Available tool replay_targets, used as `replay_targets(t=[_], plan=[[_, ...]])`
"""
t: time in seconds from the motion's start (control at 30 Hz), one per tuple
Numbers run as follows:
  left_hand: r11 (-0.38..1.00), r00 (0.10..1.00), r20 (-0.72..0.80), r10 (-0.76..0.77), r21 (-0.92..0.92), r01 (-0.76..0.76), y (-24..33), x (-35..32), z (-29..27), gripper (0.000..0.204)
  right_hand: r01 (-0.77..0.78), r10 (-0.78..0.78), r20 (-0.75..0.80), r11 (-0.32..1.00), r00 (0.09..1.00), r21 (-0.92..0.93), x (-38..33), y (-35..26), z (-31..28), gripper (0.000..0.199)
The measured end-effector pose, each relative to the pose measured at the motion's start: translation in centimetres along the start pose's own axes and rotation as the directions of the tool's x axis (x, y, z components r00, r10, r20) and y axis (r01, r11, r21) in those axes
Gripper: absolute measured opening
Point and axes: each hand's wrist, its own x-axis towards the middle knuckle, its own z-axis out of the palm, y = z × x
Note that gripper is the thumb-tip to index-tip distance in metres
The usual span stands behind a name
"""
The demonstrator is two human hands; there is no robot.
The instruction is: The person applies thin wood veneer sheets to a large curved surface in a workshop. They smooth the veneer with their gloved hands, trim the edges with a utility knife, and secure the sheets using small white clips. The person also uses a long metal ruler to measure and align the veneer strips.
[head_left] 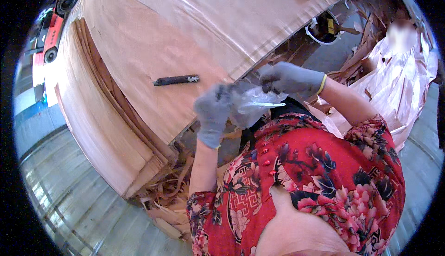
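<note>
Both hands wear grey gloves with darkened fingers and are raised in front of my body, close to the near edge of a broad stack of pale wood veneer sheets (185, 38). Between them is a crumpled clear plastic bag (248, 99) with a white strip along it. My left hand (212, 112) is closed on the bag's left side, its fingers slightly blurred. My right hand (291, 79) pinches the right side, fingers bent inward. A short black bar-shaped tool (176, 80) lies on the top veneer sheet, beyond my left hand.
On the left a curved stack of veneer (104, 112) leans beside the larger one. Torn veneer scraps (169, 188) cover the floor near me. To the right are a round white-rimmed container (323, 28) and a pale crinkled sheet (394, 89). A red vehicle (53, 33) stands far left.
</note>
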Motion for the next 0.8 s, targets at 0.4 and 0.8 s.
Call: replay_targets(t=[0.4, 0.8], plan=[[0.774, 0.917, 0.083, 0.391, 0.510, -0.376, -7.9, 3.7, 3.6, 0.061, -0.080, 0.064, -0.218, 0.995, 0.974, -0.066, 7.0, 1.8, -1.7, 0.019], [0.769, 0.909, 0.097, 0.406, 0.501, -0.397, -6.6, 4.0, 4.0, 0.052, -0.112, 0.002, -0.167, 0.748, 0.986, -0.654, 9.1, 0.3, 0.4, 0.032]])
